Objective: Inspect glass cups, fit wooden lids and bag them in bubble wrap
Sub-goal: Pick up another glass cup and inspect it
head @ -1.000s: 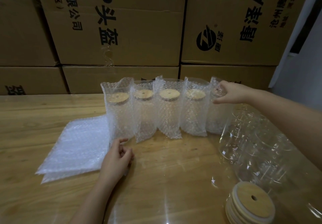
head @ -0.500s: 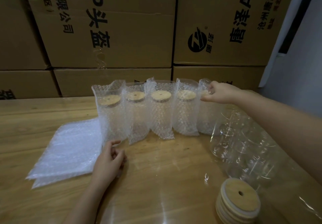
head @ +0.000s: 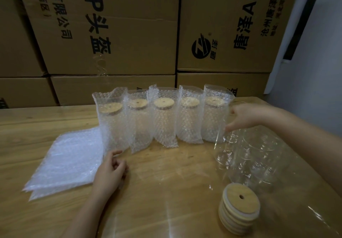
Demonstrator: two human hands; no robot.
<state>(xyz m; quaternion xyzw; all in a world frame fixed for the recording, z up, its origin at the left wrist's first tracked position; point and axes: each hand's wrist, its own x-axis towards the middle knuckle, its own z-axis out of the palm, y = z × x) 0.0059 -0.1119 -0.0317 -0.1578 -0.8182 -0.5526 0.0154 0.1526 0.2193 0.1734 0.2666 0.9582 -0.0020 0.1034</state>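
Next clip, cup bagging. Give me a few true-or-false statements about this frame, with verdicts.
1. Five bagged cups stand in a row, each capped with a wooden lid. True.
2. The lid stack sits left of the row. False: it sits at the near right of the table.
3. A pile of flat bubble-wrap bags lies left of the row. True.
4. The left hand grips a glass cup. False: it rests by the pile, fingers loosely curled, holding nothing.
5. Stacked cardboard boxes stand behind the table. True.
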